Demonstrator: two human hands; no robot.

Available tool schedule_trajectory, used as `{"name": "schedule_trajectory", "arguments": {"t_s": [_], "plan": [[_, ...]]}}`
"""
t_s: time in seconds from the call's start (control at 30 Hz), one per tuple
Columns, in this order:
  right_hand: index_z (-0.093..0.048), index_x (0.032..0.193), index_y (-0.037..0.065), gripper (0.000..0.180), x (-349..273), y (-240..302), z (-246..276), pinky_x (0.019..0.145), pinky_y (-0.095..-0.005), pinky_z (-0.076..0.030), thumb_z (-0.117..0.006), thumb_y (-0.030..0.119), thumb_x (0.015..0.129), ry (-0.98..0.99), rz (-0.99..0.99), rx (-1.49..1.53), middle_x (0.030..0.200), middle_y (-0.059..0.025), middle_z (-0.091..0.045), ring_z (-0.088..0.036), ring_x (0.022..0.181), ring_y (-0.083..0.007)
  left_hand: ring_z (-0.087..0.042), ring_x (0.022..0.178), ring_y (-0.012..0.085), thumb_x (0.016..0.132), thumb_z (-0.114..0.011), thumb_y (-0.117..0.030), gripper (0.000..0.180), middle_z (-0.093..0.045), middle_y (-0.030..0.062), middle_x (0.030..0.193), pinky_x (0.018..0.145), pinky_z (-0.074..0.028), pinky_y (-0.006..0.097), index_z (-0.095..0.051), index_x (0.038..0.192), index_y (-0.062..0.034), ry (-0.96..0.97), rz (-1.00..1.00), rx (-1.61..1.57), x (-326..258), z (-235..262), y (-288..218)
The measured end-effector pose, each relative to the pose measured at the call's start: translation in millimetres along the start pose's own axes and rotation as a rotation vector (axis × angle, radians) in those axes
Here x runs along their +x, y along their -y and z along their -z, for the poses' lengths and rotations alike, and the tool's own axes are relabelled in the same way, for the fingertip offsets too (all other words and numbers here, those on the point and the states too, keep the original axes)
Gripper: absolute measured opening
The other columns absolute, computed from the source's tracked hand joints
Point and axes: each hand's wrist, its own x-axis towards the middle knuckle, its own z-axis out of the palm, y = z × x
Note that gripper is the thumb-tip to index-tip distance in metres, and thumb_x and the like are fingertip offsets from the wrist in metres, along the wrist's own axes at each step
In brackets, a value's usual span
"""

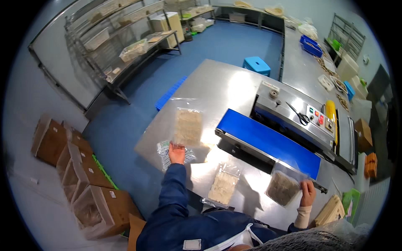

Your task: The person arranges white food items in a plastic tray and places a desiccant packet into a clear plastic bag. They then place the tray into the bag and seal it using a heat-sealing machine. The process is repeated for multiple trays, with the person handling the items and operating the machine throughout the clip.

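Note:
My left hand (pixel 176 153) pinches the near edge of a clear plastic bag (pixel 187 126) with a flat tan slab inside, over the left part of the steel table (pixel 224 85). Below that bag, beside my fingers, lies a clear printed packet (pixel 164 155). On the right, my right hand (pixel 307 193) grips the side of another clear bag (pixel 283 188) with flat grey-brown contents, its top close to the blue conveyor belt (pixel 268 142). Between my hands a third clear bag (pixel 224 187) with pale beige contents rests near the table's front edge.
Behind the belt stands a sealing machine (pixel 293 111) with scissors (pixel 302 118) on top. Cardboard boxes (pixel 113 209) with plastic liners stand on the left. A blue stool (pixel 256 65) is beyond the table. Metal shelves (pixel 113 42) line the left wall, and a long steel counter (pixel 293 62) runs along the right.

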Motion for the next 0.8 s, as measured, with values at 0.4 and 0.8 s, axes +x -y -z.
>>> {"name": "schedule_trajectory", "arguments": {"t_s": [0.4, 0.8], "plan": [[-0.058, 0.077, -0.002, 0.013, -11.3, 8.5, 15.5, 0.061, -0.0226, -0.040, -0.055, 0.008, 0.083, -0.122, -0.059, -0.020, 0.078, -0.0047, -0.055, -0.050, 0.069, -0.0110, -0.053, 0.086, 0.0190, 0.089, -0.041, -0.012, 0.019, -0.054, 0.0125, 0.093, 0.082, -0.045, 0.030, -0.047, 0.101, 0.0022, -0.512, -0.109, 0.394, 80.2, 73.0, 16.5], [-0.060, 0.080, 0.000, 0.015, -8.5, -4.7, 31.2, 0.064, -0.0224, -0.041, -0.053, 0.012, 0.086, -0.176, -0.205, 0.257, 0.075, -0.0016, -0.057, -0.051, 0.069, -0.0092, -0.049, 0.090, 0.0113, 0.089, -0.044, -0.017, 0.023, -0.054, 0.0035, 0.097, 0.080, -0.039, 0.023, -0.056, 0.104, -0.0036, 0.356, 0.277, 1.235, -40.7, -169.3, 204.6]]}}
